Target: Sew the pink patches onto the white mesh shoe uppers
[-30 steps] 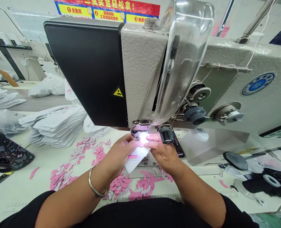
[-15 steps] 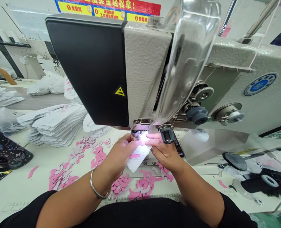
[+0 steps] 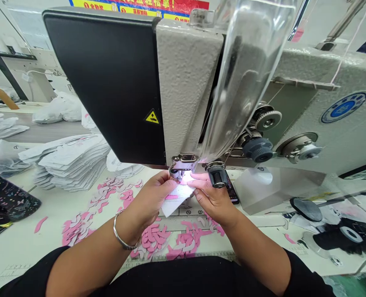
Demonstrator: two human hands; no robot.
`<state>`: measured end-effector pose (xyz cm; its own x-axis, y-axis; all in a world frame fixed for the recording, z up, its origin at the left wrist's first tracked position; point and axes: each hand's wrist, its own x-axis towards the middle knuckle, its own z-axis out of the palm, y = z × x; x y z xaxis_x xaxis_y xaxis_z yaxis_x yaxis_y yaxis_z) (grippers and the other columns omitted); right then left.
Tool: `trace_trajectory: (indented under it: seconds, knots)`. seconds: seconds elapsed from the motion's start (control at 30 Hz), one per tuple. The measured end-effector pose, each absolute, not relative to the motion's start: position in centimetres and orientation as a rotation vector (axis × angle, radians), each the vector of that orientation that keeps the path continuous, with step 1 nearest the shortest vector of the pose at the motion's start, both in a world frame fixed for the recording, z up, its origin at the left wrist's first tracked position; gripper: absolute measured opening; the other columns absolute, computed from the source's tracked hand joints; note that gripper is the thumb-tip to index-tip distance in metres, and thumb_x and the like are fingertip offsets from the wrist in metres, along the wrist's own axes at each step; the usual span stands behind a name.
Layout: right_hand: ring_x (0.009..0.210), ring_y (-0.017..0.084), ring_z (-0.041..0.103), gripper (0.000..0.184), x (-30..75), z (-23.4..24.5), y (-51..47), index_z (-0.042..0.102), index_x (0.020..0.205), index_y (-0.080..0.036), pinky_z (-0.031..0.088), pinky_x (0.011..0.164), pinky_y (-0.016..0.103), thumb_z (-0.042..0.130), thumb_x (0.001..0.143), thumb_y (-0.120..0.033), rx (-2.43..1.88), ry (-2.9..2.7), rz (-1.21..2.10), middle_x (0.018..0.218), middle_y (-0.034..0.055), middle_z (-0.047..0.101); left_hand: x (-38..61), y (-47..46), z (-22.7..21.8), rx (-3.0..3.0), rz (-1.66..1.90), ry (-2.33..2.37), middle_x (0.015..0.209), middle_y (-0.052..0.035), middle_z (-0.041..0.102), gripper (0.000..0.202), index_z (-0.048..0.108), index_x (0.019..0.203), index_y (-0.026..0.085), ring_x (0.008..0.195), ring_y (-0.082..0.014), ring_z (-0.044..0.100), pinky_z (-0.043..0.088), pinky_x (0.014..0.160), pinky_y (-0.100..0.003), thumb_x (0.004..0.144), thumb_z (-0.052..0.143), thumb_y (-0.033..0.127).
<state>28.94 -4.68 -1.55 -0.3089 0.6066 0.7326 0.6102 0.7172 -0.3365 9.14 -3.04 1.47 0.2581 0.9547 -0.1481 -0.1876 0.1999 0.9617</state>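
Note:
A white mesh fabric piece with a pink strip on it lies under my fingers, its upper end at the presser foot of a grey industrial sewing machine. My left hand pinches the fabric's left side. My right hand presses its right side, fingertips close to the lit needle area. A thin metal bangle circles my left wrist. The needle itself is hidden by the foot and the glare.
Pink cut pieces lie scattered on the white sewing table around my arms. Stacked white panels stand to the left. A dark phone lies right of the foot, beside a clear plastic sheet.
The fabric has shifted slightly up toward the presser foot, and its lower tip now swings further left. Both hands stay on it, and the view has tilted a little.

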Motion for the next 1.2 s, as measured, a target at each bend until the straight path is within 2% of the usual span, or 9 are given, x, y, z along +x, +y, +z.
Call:
trace_trajectory:
  seconds: [0.3,0.47,0.67,0.77,0.93,1.1,1.2]
  knots:
    - [0.103,0.024,0.061,0.021,28.3,-1.5,-5.2,0.067,0.110,-0.026,0.051,0.092,0.049,0.054,0.095,-0.020,-0.941,-1.964,-0.080,0.110,0.0078,0.064,7.9,-3.9,1.4,0.925,0.987,0.875,0.073,0.0023,0.055,0.026,0.055,0.078,0.018,0.062,-0.0099,0.052,0.041,0.054,-0.019,0.079,0.077,0.032]
    - [0.107,0.025,0.060,0.025,27.9,-1.8,-5.3,0.066,0.113,-0.027,0.050,0.095,0.050,0.055,0.093,-0.017,-0.940,-1.936,-0.167,0.109,0.0076,0.065,6.8,-4.7,1.0,0.867,0.943,0.849,0.077,0.0006,0.055,0.023,0.062,0.090,0.019,0.060,-0.0093,0.048,0.041,0.050,-0.019,0.082,0.076,0.036]
    - [0.107,0.025,0.061,0.023,27.1,-1.8,-6.2,0.068,0.113,-0.024,0.050,0.097,0.050,0.057,0.093,-0.018,-1.028,-1.940,-0.327,0.108,0.0089,0.067,6.4,-4.1,0.9,0.848,0.982,0.910,0.079,-0.0002,0.057,0.022,0.065,0.085,0.017,0.061,-0.0095,0.048,0.044,0.051,-0.019,0.077,0.080,0.032]
    - [0.106,0.026,0.062,0.028,26.6,-1.2,-7.5,0.065,0.121,-0.021,0.050,0.096,0.047,0.056,0.095,-0.019,-1.129,-2.005,-0.410,0.103,0.0091,0.068,6.2,-2.9,1.1,0.887,1.032,0.929,0.078,0.0000,0.057,0.024,0.065,0.081,0.017,0.063,-0.0096,0.050,0.043,0.051,-0.018,0.072,0.083,0.030]
    - [0.108,0.027,0.060,0.038,26.2,0.3,-9.2,0.056,0.135,-0.019,0.049,0.095,0.046,0.051,0.098,-0.024,-1.294,-2.195,-0.431,0.107,0.0098,0.068,6.4,-1.2,1.1,0.954,1.059,0.852,0.065,0.0024,0.050,0.029,0.062,0.070,0.016,0.055,-0.0076,0.045,0.039,0.045,-0.016,0.071,0.085,0.033]
    - [0.104,0.027,0.059,0.039,26.7,0.7,-8.8,0.055,0.135,-0.018,0.046,0.100,0.050,0.051,0.098,-0.026,-1.243,-2.263,-0.406,0.113,0.0112,0.065,6.8,-2.1,0.4,0.832,1.088,0.819,0.073,0.0020,0.057,0.023,0.066,0.080,0.018,0.058,-0.0079,0.049,0.046,0.052,-0.018,0.076,0.082,0.033]
    - [0.104,0.027,0.058,0.039,27.0,0.5,-8.4,0.054,0.135,-0.017,0.046,0.102,0.048,0.051,0.097,-0.024,-1.183,-2.247,-0.346,0.117,0.0118,0.063,6.8,-2.8,-0.1,0.816,1.053,0.833,0.074,0.0009,0.058,0.023,0.067,0.079,0.017,0.063,-0.0094,0.051,0.049,0.059,-0.020,0.074,0.083,0.032]
